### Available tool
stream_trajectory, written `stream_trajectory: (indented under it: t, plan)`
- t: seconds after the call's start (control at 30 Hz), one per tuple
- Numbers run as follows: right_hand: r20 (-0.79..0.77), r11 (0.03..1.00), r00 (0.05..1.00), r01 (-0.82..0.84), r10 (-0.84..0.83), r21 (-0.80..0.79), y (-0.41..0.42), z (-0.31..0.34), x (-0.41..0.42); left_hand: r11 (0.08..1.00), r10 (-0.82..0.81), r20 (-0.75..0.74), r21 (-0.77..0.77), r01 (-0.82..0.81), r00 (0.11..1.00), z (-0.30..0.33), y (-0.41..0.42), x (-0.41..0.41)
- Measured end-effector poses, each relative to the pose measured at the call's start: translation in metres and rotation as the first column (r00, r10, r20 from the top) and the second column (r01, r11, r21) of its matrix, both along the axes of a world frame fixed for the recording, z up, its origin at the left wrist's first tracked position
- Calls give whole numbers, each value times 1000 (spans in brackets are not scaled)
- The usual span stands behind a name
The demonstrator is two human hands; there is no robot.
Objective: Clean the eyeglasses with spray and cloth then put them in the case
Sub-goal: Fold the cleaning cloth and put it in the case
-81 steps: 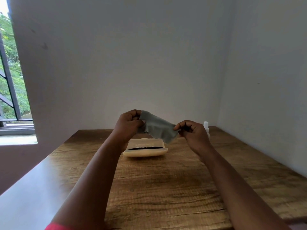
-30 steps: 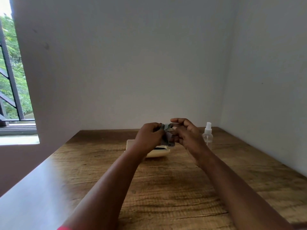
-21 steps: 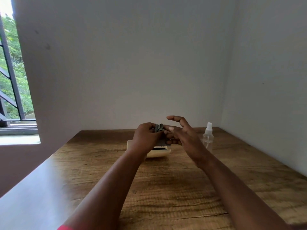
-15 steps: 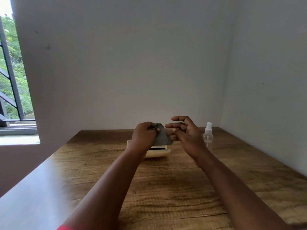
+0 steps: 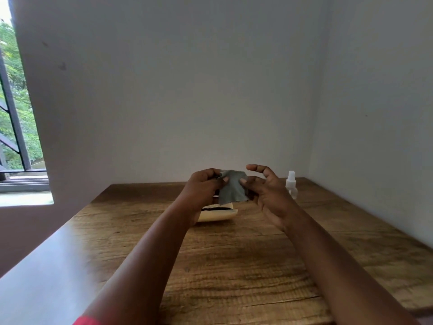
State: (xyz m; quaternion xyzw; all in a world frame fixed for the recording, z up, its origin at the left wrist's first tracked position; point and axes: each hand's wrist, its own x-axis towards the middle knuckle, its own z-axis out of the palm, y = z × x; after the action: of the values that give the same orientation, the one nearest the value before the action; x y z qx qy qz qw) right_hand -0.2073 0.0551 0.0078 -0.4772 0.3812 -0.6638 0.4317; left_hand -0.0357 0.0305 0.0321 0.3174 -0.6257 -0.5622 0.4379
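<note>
Grey microfibre cloth (image 5: 232, 190) hangs between both grips, left hand (image 5: 203, 186) and right hand (image 5: 266, 187) each pinching it above the cream case (image 5: 218, 214) near the wooden desk's (image 5: 234, 259) far edge.

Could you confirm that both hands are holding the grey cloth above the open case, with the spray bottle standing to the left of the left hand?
Not quite: in the head view the spray bottle stands to the right of the right hand, not the left hand. Both hands do hold the grey cloth above the open case.
</note>
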Motion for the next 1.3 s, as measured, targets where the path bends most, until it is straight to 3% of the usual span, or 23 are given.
stream_trajectory:
  t: [0.23, 0.57, 0.7, 0.87, 1.0, 1.3]
  plan:
    - [-151, 986, 979, 117, -134, -119, 2, -1, -1, 995, 82, -15, 54, -81, 997, 1, -4, -1]
    - [-206, 991, 970, 115, -127, -68, 1, -3, -1, 992, 70, -35, 110, -66, 997, -1, -7, 1]
    - [-244, 990, 961, 120, -134, -70, 2, -4, -1, 996, 68, -25, 65, -66, 997, -2, -8, 1]
    - [-213, 993, 972, 79, -96, -89, 4, -1, -2, 997, 77, -84, 2, -78, 993, -3, -8, 4]
    - [-247, 995, 966, 55, -74, -85, 6, 0, -2, 994, 72, -40, -79, -75, 997, -3, -8, 5]
    - [-321, 994, 947, -61, 30, -88, 11, 1, -2, 997, 69, -49, -34, -70, 996, -2, -8, 7]
